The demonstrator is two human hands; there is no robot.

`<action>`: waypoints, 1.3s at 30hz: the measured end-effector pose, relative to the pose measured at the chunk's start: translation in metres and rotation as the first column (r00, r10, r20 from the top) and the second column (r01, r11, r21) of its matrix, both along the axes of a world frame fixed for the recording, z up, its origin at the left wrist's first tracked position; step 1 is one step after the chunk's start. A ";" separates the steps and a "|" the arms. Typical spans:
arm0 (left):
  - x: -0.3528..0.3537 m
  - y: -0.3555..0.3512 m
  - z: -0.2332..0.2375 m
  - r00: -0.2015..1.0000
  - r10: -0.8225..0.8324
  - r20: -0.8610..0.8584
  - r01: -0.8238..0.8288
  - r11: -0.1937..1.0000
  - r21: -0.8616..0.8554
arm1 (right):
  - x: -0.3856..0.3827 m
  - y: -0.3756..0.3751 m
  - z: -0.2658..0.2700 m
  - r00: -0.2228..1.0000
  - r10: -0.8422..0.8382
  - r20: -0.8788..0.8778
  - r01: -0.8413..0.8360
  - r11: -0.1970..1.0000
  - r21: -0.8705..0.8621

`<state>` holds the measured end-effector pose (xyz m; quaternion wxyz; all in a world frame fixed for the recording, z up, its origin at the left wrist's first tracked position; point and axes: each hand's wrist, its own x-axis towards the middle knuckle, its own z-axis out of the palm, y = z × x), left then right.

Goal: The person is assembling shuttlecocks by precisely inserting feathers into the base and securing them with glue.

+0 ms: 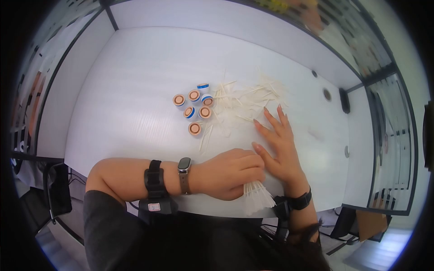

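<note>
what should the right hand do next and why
Probably move the right hand to the shuttlecock and pinch a feather: the left hand grips it with feathers attached, the right is spread open, apparently free, and loose feathers lie on the table beside bare cork bases.

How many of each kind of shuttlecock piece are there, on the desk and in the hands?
Bare cork heads on the desk: 7
Feathered shuttlecock in the left hand: 1
Loose feathers: too tangled to count
Total, feathers left out: 8
</note>
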<state>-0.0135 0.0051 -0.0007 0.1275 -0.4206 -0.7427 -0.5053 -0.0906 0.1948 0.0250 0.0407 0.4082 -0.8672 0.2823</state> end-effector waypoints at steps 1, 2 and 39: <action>0.000 0.000 0.001 1.000 -0.004 -0.005 0.004 1.000 0.008 | -0.002 0.000 -0.001 1.000 0.017 -0.001 -0.017 1.000 0.011; 0.000 0.000 0.001 1.000 -0.005 0.000 0.005 1.000 -0.003 | -0.005 0.001 -0.004 0.999 0.032 -0.004 -0.032 0.999 0.022; -0.005 0.000 -0.003 0.992 -0.019 0.127 0.008 0.996 0.090 | -0.007 -0.003 -0.011 0.998 0.029 -0.052 -0.033 0.996 -0.086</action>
